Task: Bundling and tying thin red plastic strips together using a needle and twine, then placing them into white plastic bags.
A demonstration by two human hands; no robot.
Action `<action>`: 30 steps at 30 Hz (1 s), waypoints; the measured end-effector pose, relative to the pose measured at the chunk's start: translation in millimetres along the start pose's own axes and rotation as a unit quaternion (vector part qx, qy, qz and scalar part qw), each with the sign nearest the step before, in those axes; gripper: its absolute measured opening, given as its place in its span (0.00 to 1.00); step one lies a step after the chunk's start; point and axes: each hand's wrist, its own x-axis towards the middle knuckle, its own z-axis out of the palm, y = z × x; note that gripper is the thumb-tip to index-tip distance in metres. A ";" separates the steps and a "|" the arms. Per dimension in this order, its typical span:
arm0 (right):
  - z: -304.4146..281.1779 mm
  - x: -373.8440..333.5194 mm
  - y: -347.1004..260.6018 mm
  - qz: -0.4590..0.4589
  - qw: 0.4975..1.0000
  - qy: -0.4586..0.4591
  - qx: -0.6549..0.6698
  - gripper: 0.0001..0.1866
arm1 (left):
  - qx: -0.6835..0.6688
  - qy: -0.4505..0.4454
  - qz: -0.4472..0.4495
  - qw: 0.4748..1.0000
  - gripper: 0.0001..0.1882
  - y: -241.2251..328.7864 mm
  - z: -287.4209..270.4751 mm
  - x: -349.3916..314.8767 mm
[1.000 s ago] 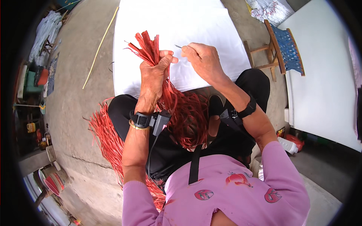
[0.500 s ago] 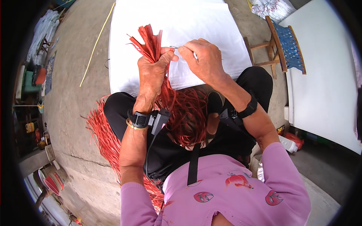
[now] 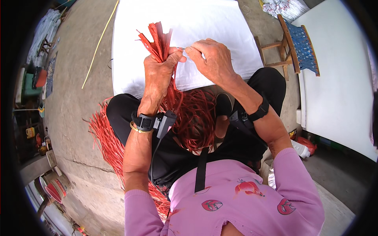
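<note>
Illumination is diffuse. The white cloth-covered surface (image 3: 212,23) approaches overexposure; shadow darkens the grey concrete floor (image 3: 330,177) at lower right. Black vignetting surrounds fisheye-curved edges.

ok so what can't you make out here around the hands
Metal tool, head view: mostly covered by the right hand; the visible tip is too small to tell its kind.
Red bundle, head view: its gripped part is hidden by the left hand.
Loose red strips, head view: partly hidden behind the left forearm.
White cloth, head view: far end cut off by the top edge.
</note>
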 end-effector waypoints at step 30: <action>-90.6 -0.6 14.7 0.223 0.945 -0.124 0.205 0.16 | -0.118 0.042 -0.098 0.987 0.10 -14.4 13.0 -12.1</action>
